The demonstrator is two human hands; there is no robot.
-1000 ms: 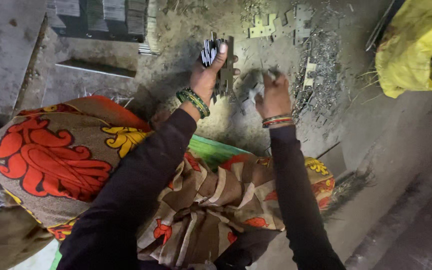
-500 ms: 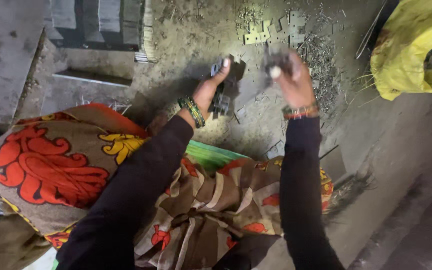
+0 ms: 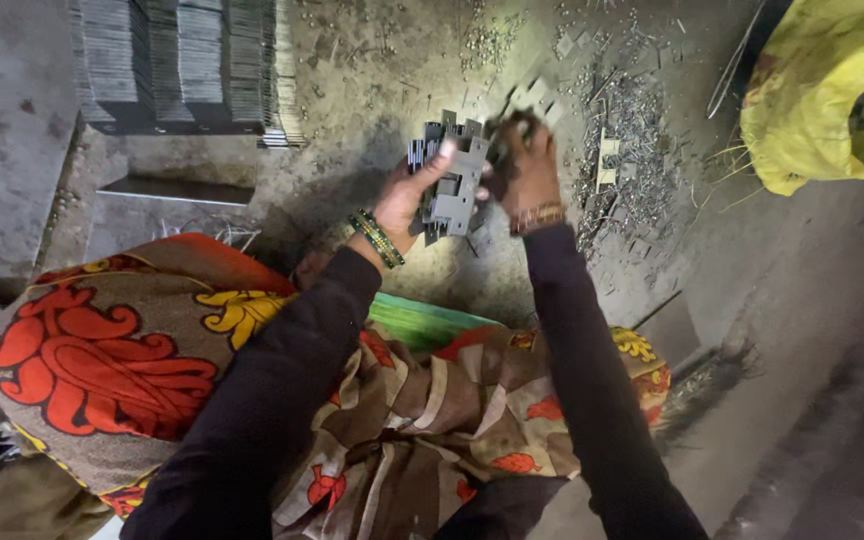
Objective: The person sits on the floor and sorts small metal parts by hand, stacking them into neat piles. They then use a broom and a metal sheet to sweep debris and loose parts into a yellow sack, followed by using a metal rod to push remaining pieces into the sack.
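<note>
Above patterned lap cloth (image 3: 132, 370), left hand (image 3: 407, 200) grips metal plate bundle (image 3: 452, 185), long axis upright; right hand (image 3: 527, 165) closed against bundle's right edge, apparently pinching one plate; scrap pile (image 3: 622, 150) just right.

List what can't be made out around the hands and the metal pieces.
- Head view: right hand fingers blurred; its grip unclear.
- Stack of metal plates: count unreadable, left hand covers part.
- Rows of plates: cut by top edge.
- Yellow sack: cut by right edge.
</note>
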